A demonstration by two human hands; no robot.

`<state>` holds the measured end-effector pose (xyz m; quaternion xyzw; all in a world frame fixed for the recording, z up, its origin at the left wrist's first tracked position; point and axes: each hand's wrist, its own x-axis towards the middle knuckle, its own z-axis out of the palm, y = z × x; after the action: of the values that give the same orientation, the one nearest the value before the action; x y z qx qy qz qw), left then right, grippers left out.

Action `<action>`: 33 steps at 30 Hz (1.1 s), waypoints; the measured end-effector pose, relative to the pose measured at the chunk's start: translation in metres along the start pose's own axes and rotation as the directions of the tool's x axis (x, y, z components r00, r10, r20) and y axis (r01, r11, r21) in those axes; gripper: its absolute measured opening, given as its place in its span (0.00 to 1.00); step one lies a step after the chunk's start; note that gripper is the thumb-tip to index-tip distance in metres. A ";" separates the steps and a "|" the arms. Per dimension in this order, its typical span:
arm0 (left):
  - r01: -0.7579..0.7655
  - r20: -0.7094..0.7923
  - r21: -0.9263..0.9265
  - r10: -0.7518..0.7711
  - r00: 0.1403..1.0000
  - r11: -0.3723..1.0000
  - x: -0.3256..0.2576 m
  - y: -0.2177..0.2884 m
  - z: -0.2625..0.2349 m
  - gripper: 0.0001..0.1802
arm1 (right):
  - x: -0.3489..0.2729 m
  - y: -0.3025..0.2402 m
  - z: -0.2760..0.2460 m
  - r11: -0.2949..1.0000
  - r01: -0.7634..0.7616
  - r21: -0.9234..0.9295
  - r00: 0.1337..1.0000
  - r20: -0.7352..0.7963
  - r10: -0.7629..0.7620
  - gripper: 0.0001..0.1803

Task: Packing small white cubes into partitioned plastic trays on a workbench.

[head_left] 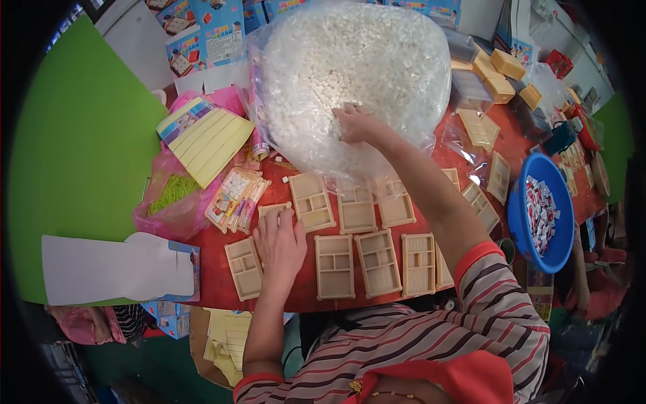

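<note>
My right hand (354,124) reaches into a large clear plastic bag (437,74) heaped with small white pieces (343,54). Its fingers are bent close together against the pieces; what they pinch, if anything, is hidden. My left hand (279,241) lies over a cream compartment tray (264,210) at the left end of the back row, fingers apart and touching it. Close by, another cream tray (243,269) sits in the front row. Similar trays stand in two rows, such as this one (313,202) and this one (335,267); their compartments differ in size.
On the red table (296,303), a blue basin (565,249) of small packets stands right. Yellow blocks (499,87) and clear boxes lie behind it. At left are a pink bag (151,219) with green strands, printed cards (232,195) and a yellow lined sheet (208,141).
</note>
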<state>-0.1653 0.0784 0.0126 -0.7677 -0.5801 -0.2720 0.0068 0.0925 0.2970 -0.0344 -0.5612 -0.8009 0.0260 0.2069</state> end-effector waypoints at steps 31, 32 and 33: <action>0.132 0.276 0.262 -0.205 0.939 0.956 0.071 -0.028 0.067 0.14 | -0.005 -0.002 -0.011 0.902 -0.130 0.412 0.984 -0.060 0.169 0.16; 0.188 0.283 0.189 -0.237 0.929 0.964 0.070 -0.024 0.061 0.13 | -0.006 -0.002 -0.014 0.901 -0.147 0.409 0.980 -0.063 0.188 0.16; 0.197 0.279 0.193 -0.246 0.928 0.961 0.070 -0.018 0.051 0.13 | -0.008 -0.001 -0.013 0.901 -0.140 0.411 0.982 -0.060 0.179 0.16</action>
<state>-0.1482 0.1634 -0.0070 -0.7263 -0.6777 -0.1033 -0.0500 0.0987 0.2869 -0.0242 -0.5704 -0.7186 0.1812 0.3541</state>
